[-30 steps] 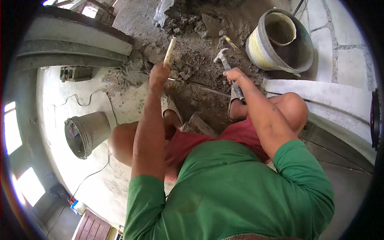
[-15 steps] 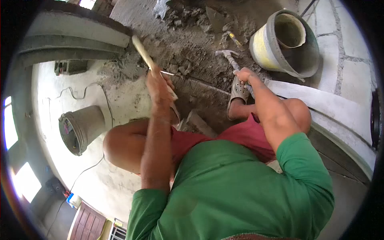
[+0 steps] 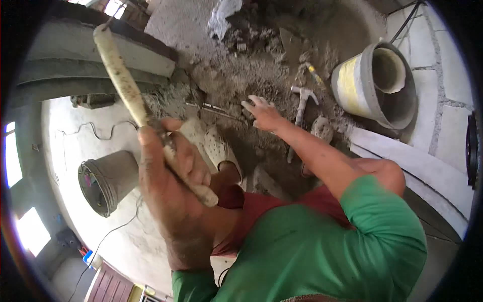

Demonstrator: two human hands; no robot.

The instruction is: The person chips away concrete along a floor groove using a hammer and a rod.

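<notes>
My left hand is raised close to the camera, wrapped around a long pale stick with dark dirt spots, which points up and to the left. My right hand is stretched out low over the grey rubble, fingers apart and holding nothing. Just right of it, a claw hammer lies on the dirt beside my right clog. A thin metal rod lies left of my right hand. Beyond the hammer is a tool with a yellow and black handle.
A yellow-marked bucket with a smaller container inside stands at right. Another bucket is at left by a black cable. A pale curved slab edge runs beside my right leg; a concrete ledge juts in upper left.
My right hand has let go of the claw hammer and moved left over the rubble. My left hand has lifted the pale stick up toward the camera.
</notes>
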